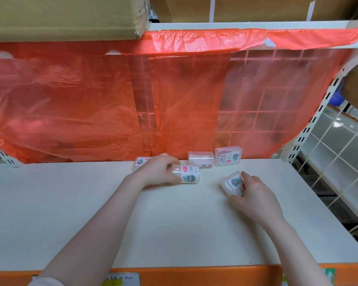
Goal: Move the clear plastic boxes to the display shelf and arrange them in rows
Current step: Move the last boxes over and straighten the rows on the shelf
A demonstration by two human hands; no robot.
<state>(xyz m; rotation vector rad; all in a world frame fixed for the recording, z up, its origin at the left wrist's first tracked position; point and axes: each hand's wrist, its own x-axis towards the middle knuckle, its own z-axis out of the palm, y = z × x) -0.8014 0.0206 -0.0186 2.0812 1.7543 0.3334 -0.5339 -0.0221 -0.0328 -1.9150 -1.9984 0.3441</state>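
Orange plastic sheeting [112, 100] hangs behind the cream display shelf [91, 213], and three clear boxes already stand against its foot: one [141, 162] half hidden, one [201, 159], one [228, 156]. The left hand [161, 171] holds a box [187, 174] just before the sheeting; the right hand [253, 194] holds a tilted box [234, 183] further from it. Placing seems under way; next, each box likely needs setting upright in line.

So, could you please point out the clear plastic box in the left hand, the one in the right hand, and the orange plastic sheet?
Clear plastic box in left hand [189, 174]: head view, printed label.
Clear plastic box in right hand [233, 182]: head view, labelled lid.
Orange plastic sheet [81, 100]: head view, middle of left half.
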